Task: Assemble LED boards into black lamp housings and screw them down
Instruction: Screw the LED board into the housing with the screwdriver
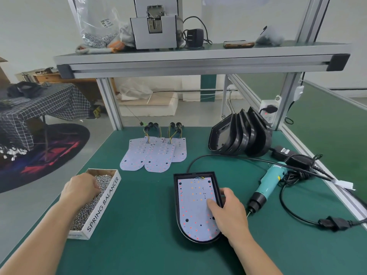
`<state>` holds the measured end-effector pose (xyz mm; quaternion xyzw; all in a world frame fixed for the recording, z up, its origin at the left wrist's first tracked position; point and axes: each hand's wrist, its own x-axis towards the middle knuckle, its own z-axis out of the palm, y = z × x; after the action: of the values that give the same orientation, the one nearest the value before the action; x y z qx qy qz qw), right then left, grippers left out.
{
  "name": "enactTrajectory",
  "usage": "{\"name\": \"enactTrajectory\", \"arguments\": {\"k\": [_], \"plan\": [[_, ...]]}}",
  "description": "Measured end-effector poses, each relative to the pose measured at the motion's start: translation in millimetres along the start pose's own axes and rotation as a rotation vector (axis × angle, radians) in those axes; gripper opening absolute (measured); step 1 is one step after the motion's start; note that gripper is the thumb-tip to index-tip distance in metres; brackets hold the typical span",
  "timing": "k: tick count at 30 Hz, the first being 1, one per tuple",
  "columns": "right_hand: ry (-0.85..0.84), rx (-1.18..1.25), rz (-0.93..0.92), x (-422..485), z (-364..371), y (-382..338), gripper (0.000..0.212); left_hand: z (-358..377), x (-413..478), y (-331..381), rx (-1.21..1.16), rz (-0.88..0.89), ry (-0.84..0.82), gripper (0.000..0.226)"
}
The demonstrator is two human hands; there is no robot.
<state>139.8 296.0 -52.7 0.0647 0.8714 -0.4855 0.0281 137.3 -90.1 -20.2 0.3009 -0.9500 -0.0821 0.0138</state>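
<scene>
At about 8 o'clock on the green table mat [139, 225] the left forearm reaches forward, and the left hand [81, 190] lies palm down in a long, shallow cardboard box [107, 205]. Its fingers are bent down into the heap of small shiny metal screws [89, 207]. The fingertips are buried, so I cannot tell if they hold a screw. Toward 12 o'clock, well apart from both hands, several loose LED boards [153, 153] lie flat and overlap each other. They are thin pale sheets, square at the far end and round at the near end, dotted with small red and orange points, and short coloured wires with black caps come out of the far edge. Near the centre, slightly toward 5 o'clock, one black plastic housing [175, 195] lies open side up with the same tongue shape. A board [193, 205] sits inside it and fills it almost to the rim. The right hand [231, 213] comes from 5 o'clock and grips the right side of this housing: the thumb is pressed flat on the board and the other fingers are curled over the right wall. At 1 o'clock a stack of black housings [244, 135] stands on edge and leans like a fan. At 3 o'clock a turquoise electric screwdriver [270, 183] lies on the mat with its black nose and bit pointing to 7 o'clock, just beside the right hand. Black cables are tangled around its far end.
</scene>
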Motion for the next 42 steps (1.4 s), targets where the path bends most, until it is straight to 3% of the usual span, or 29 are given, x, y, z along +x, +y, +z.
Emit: {"name": "enactTrajectory", "arguments": {"k": [3,8,12,14,16,19,21,23,29,32,34,38,42], "plan": [[-0.009,-0.003,0.005,0,0,-1,0.017,5,2,-8,-0.016,-0.004,0.028,0.018],[-0.003,0.003,0.007,0,0,-1,0.014,12,-2,-19,-0.199,-0.058,0.223,0.021],[0.0,0.011,0.02,0,0,-2,0.016,-3,-12,-9,-0.604,-0.151,0.242,0.008],[0.004,0.008,0.033,-1,0,-3,0.017,-14,-29,18,-1.065,-0.158,0.124,0.006],[0.008,0.008,0.048,-2,0,-5,0.02,-20,-59,63,-1.453,-0.062,-0.124,0.007],[-0.002,-0.032,0.046,-5,3,-8,0.025,-12,-106,137,-1.724,0.007,-0.582,0.006],[-0.008,-0.055,0.036,-8,5,-11,0.029,2,-127,177,-1.792,-0.079,-0.81,0.005],[-0.013,-0.072,0.028,-10,4,-14,0.03,15,-140,204,-1.832,-0.201,-0.921,0.014],[-0.151,-0.256,-0.085,-10,-23,-15,0.03,36,-146,220,-1.817,-0.251,-0.851,0.018],[0.118,-0.246,-0.092,12,-67,-8,0.038,36,-144,218,-1.79,-0.243,-0.842,0.02],[0.296,-0.32,-0.003,34,-95,2,0.042,37,-145,219,-1.773,-0.242,-0.843,0.018],[0.265,-0.453,0.219,70,-112,22,0.069,38,-145,219,-1.746,-0.232,-0.884,0.012],[0.266,-0.445,0.235,83,-104,23,0.082,38,-145,221,-1.721,-0.194,-0.91,0.01]]}}
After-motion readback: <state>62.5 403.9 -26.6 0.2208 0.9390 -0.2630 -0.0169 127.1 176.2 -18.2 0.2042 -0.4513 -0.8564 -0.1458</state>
